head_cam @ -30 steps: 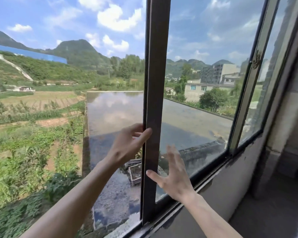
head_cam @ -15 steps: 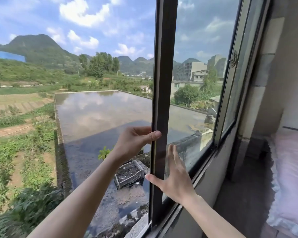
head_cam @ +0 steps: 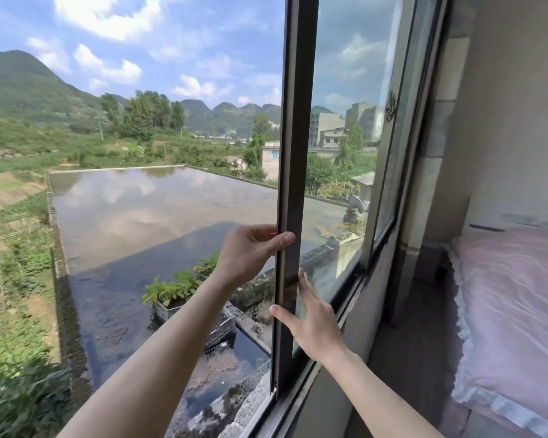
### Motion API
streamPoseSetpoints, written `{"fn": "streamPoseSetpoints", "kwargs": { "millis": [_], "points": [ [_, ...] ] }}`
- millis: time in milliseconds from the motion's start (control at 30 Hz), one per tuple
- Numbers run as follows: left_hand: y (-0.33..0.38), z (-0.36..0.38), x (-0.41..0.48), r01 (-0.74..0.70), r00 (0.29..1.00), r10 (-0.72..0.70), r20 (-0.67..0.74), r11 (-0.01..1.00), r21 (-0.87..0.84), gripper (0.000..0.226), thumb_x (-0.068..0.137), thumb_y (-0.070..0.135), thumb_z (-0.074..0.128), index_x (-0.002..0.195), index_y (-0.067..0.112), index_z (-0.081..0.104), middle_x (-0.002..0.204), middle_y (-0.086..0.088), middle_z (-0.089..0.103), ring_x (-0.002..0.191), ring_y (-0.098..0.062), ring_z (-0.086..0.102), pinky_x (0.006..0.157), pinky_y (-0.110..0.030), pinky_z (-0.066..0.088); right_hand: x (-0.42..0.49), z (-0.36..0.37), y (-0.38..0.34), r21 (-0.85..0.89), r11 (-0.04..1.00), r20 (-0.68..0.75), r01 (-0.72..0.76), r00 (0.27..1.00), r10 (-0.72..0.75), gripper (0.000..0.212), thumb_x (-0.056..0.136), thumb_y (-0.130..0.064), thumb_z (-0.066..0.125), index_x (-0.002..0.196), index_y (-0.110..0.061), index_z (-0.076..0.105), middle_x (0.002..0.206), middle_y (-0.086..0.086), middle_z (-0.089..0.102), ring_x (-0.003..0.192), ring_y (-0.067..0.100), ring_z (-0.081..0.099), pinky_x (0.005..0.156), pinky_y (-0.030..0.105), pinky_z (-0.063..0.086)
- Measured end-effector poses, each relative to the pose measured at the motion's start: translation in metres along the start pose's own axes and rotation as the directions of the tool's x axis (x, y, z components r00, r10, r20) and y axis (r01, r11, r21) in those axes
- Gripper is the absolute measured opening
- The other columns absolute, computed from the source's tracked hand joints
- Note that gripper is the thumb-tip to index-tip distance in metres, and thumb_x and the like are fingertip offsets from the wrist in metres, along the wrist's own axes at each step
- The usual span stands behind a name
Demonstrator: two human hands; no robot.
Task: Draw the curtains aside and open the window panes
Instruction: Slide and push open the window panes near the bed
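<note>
The sliding window pane [head_cam: 345,121] has a dark metal upright frame [head_cam: 295,137] in the middle of the view, with open air to its left. My left hand [head_cam: 250,251] reaches through the opening and grips the frame's edge, thumb on the inner face. Lower down, my right hand [head_cam: 313,324] lies flat on the glass with fingers spread and the thumb against the frame. A second pane sits behind, with a small latch [head_cam: 391,110] on its frame. No curtain is in view.
The window sill and track [head_cam: 301,403] run along the bottom right. A bed with a pink cover [head_cam: 513,305] stands against the wall [head_cam: 503,121] at the right. Outside lie a flooded flat roof [head_cam: 146,216], fields and hills.
The pane's upright frame has slid to the right with both hands on it, widening the opening. My view has turned right, bringing the bed into sight.
</note>
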State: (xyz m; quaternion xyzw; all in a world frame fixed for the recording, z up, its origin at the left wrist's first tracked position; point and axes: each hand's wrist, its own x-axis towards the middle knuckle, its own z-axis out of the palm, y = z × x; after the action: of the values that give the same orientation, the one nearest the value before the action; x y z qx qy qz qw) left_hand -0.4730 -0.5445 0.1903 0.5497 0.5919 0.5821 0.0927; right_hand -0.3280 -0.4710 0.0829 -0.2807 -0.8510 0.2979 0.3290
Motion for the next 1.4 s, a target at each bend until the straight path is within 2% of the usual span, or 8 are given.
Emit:
{"fn": "streamPoseSetpoints", "kwargs": {
  "millis": [133, 300, 467, 700, 933, 1033, 1200, 1400],
  "points": [
    [-0.02, 0.034, 0.035, 0.012, 0.998, -0.01, -0.058, 1.0, 0.026, 0.066, 0.069, 0.066, 0.072, 0.112, 0.016, 0.076, 0.102, 0.002, 0.077, 0.093, -0.002, 0.072, 0.085, -0.029, 0.058, 0.036, -0.016, 0.033, -0.022, 1.0, 0.021, -0.022, 1.0, 0.022, 0.081, 0.088, -0.058, 0.062, 0.153, -0.043, 0.016, 0.162, -0.015, 0.019, 0.151, 0.009, 0.016, 0.116, 0.021, 0.017],
    [-0.032, 0.078, 0.082, 0.009, 0.996, -0.003, -0.093, 0.998, 0.062, 0.038, 0.083, 0.044, 0.074, 0.11, 0.017, 0.077, 0.102, 0.002, 0.077, 0.092, 0.001, 0.071, 0.085, -0.026, 0.058, 0.082, -0.04, 0.077, -0.024, 0.997, 0.044, -0.069, 0.997, 0.07, 0.085, 0.088, -0.057, 0.064, 0.156, -0.037, 0.018, 0.164, -0.01, 0.02, 0.15, 0.011, 0.021, 0.115, 0.021, 0.018],
    [-0.05, 0.12, 0.133, 0.022, 0.996, -0.011, -0.094, 0.993, 0.115, 0.044, 0.08, 0.055, 0.07, 0.11, 0.024, 0.076, 0.102, 0.004, 0.077, 0.097, -0.004, 0.071, 0.088, -0.038, 0.058, 0.128, -0.058, 0.123, 0.016, 0.995, 0.043, -0.097, 0.994, 0.096, 0.082, 0.088, -0.057, 0.063, 0.155, -0.042, 0.018, 0.162, -0.012, 0.025, 0.148, 0.015, 0.029, 0.118, 0.032, 0.026],
    [-0.067, 0.166, 0.196, 0.028, 0.999, -0.022, -0.033, 0.983, 0.179, 0.028, 0.086, 0.032, 0.074, 0.112, 0.021, 0.075, 0.105, 0.005, 0.076, 0.099, -0.002, 0.069, 0.093, -0.034, 0.055, 0.185, -0.088, 0.18, 0.007, 0.994, 0.051, -0.113, 0.992, 0.113, 0.073, 0.089, -0.057, 0.062, 0.152, -0.042, 0.027, 0.158, -0.012, 0.037, 0.143, 0.017, 0.038, 0.114, 0.034, 0.034],
    [-0.094, 0.212, 0.261, -0.017, 0.999, 0.022, -0.023, 0.974, 0.227, 0.026, 0.086, 0.035, 0.073, 0.109, 0.023, 0.076, 0.102, 0.009, 0.076, 0.082, 0.02, 0.061, 0.079, -0.012, 0.053, 0.229, -0.113, 0.225, -0.18, 0.968, -0.141, -0.173, 0.979, 0.149, 0.067, 0.083, -0.065, 0.063, 0.142, -0.04, 0.046, 0.145, -0.012, 0.047, 0.134, 0.019, 0.043, 0.104, 0.037, 0.042],
    [-0.109, 0.232, 0.29, -0.018, 1.0, 0.02, -0.006, 0.974, 0.224, 0.033, 0.085, 0.041, 0.073, 0.111, 0.022, 0.076, 0.104, 0.008, 0.076, 0.093, 0.004, 0.069, 0.087, -0.027, 0.057, 0.25, -0.124, 0.246, -0.207, 0.95, -0.198, -0.236, 0.961, 0.195, 0.078, 0.075, -0.071, 0.066, 0.14, -0.032, 0.05, 0.15, -0.007, 0.039, 0.138, 0.018, 0.037, 0.109, 0.037, 0.038],
    [-0.13, 0.26, 0.334, -0.005, 1.0, 0.004, 0.007, 0.978, 0.21, 0.051, 0.08, 0.053, 0.073, 0.117, 0.019, 0.073, 0.107, 0.004, 0.076, 0.1, -0.003, 0.07, 0.089, -0.034, 0.057, 0.291, -0.15, 0.276, -0.205, 0.897, -0.166, -0.392, 0.917, 0.363, 0.134, 0.06, -0.083, 0.067, 0.158, -0.021, -0.001, 0.166, 0.004, -0.006, 0.152, 0.027, 0.009, 0.12, 0.045, 0.024],
    [-0.148, 0.281, 0.37, 0.01, 1.0, -0.013, 0.025, 0.989, 0.146, 0.073, 0.066, 0.072, 0.07, 0.115, 0.019, 0.074, 0.104, 0.005, 0.077, 0.099, -0.002, 0.07, 0.091, -0.035, 0.057, 0.329, -0.174, 0.305, -0.169, 0.932, -0.133, -0.321, 0.944, 0.301, 0.148, 0.057, -0.083, 0.07, 0.151, -0.026, -0.029, 0.161, 0.0, -0.031, 0.152, 0.018, -0.017, 0.124, 0.04, 0.002]
  ]
}}
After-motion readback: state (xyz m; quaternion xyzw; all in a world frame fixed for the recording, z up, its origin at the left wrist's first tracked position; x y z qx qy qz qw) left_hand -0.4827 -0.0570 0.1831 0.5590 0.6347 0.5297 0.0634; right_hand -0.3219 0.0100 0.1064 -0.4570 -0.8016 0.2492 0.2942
